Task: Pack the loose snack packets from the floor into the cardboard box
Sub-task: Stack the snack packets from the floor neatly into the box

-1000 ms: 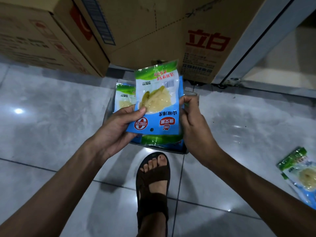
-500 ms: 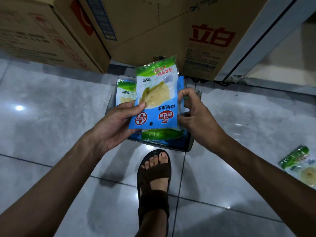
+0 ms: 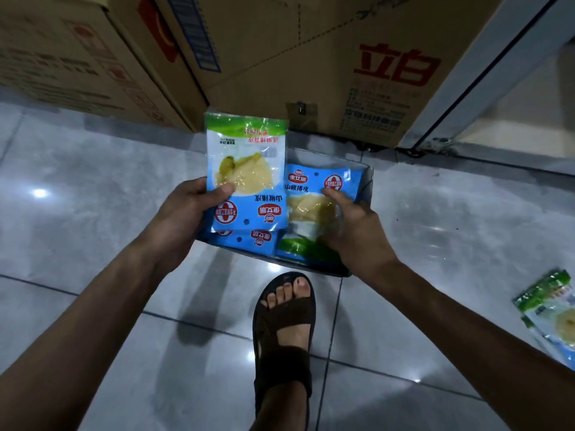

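My left hand (image 3: pixel 183 213) grips a blue-and-green snack packet (image 3: pixel 247 169) by its left edge, thumb on its front, held upright above the left side of a small low box (image 3: pixel 367 178) on the floor. My right hand (image 3: pixel 351 225) holds a second packet (image 3: pixel 314 206) lying in the right side of the box, fingers curled over it. More packets (image 3: pixel 261 241) lie in the box under the held one. Loose packets (image 3: pixel 553 312) lie on the floor at the far right.
Large cardboard cartons (image 3: pixel 311 57) stand on the floor just behind the small box, another carton (image 3: pixel 62 51) to the left. My sandalled foot (image 3: pixel 284 325) is right in front of the box. A door frame (image 3: pixel 485 88) runs diagonally at the upper right. The floor is glossy grey tile.
The two packets held together have been split. My right hand has carried one down into the right side of the box. My left hand has shifted its packet leftward.
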`<state>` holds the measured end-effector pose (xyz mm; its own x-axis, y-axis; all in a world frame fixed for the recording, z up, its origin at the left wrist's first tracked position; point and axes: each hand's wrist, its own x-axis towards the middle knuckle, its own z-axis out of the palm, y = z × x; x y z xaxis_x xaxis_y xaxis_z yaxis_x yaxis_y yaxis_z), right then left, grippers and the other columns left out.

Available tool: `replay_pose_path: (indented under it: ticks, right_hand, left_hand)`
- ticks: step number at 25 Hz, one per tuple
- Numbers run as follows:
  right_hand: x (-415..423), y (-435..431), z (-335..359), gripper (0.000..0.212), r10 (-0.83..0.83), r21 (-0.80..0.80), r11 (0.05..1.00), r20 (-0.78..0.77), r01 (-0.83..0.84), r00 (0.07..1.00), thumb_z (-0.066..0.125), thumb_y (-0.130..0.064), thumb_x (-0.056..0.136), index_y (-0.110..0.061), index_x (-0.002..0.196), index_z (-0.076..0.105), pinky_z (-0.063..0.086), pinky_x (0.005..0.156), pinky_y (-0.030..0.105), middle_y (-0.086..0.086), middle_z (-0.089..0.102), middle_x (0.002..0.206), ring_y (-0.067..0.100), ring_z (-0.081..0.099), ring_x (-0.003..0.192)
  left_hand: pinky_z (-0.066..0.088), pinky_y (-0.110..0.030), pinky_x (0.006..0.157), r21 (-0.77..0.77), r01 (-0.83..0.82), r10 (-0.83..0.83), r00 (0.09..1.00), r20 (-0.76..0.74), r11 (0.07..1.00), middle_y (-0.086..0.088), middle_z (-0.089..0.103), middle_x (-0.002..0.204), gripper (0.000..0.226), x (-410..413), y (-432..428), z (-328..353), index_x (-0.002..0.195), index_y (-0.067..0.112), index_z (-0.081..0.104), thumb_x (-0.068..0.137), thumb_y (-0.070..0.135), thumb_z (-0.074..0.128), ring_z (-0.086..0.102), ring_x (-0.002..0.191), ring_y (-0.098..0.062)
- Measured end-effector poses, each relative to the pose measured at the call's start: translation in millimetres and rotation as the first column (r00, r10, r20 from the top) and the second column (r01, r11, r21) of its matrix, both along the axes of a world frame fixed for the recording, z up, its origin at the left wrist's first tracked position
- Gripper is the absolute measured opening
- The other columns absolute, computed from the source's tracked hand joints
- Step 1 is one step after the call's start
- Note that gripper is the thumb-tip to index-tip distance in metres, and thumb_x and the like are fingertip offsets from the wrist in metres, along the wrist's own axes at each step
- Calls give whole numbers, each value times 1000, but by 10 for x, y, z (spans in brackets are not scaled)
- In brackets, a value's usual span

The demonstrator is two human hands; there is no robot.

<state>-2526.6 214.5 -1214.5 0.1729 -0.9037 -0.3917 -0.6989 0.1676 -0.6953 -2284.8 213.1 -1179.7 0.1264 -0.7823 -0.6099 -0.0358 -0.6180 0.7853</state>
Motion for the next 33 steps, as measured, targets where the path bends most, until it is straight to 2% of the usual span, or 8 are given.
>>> replay_pose_path:
  ticks: [3,7,11,13,18,25,28,33]
  right_hand:
    - [45,69,-54,75,60,-83,993,-292,-88,954,71,-22,83,-23,145,29,39,110,46,19,20,148,34,32,135]
    - [46,53,-112,78,124,-282,866,-677,-412,726,74,-22,76,-6,141,35,12,116,49,35,5,154,48,9,144]
    - [149,-114,-53,98,431,-171,780,-551,-602,715,74,-18,77,-15,152,12,0,116,46,25,-5,158,39,-3,147]
    - [217,-121,-107,99,495,-116,772,-506,-624,707,69,-33,83,-16,153,2,-2,117,48,22,-10,159,38,-9,147]
    - [193,-81,-286,95,465,-144,733,-606,-664,645,50,-59,87,-9,153,3,1,115,55,28,-6,157,47,-2,145]
    - [174,-161,-373,80,309,-205,764,-716,-612,626,47,-39,96,2,150,5,15,119,50,28,4,157,42,8,146]
    - [202,-164,-412,75,299,-163,817,-701,-553,648,40,-30,99,2,149,-5,8,119,49,25,-4,159,41,1,147]
    - [132,-205,-423,91,382,-90,794,-695,-601,610,38,-61,91,-12,151,-10,9,117,55,26,-5,158,49,2,144]
  left_hand:
    - [57,-44,84,-17,29,-28,998,60,999,-9,75,102,25,25,9,-14,112,9,68,94,24,58,73,93,-28]
    - [57,-47,83,6,68,-68,982,174,998,-7,76,99,24,25,22,-80,110,14,68,93,29,60,73,90,-25]
    - [59,-45,77,35,60,-65,983,173,998,-7,76,96,19,26,-1,-109,105,14,67,93,28,59,73,87,-26]
    - [59,-44,77,47,64,-72,980,185,997,-9,75,97,20,35,-10,-111,104,13,67,93,27,60,73,88,-27]
    - [57,-49,83,73,76,-89,976,196,994,-11,74,100,26,35,-15,-155,110,8,65,93,27,61,72,90,-29]
    - [58,-30,64,60,57,-70,968,240,997,-7,74,94,19,-22,-28,-217,106,9,65,92,22,62,72,76,-18]
    - [59,-34,75,78,36,-53,971,232,996,-10,74,99,22,-17,-28,-239,108,8,65,91,23,63,72,83,-21]
    - [59,-32,72,93,54,-75,968,240,994,-7,73,96,23,-38,-46,-206,106,8,65,91,26,63,72,83,-20]
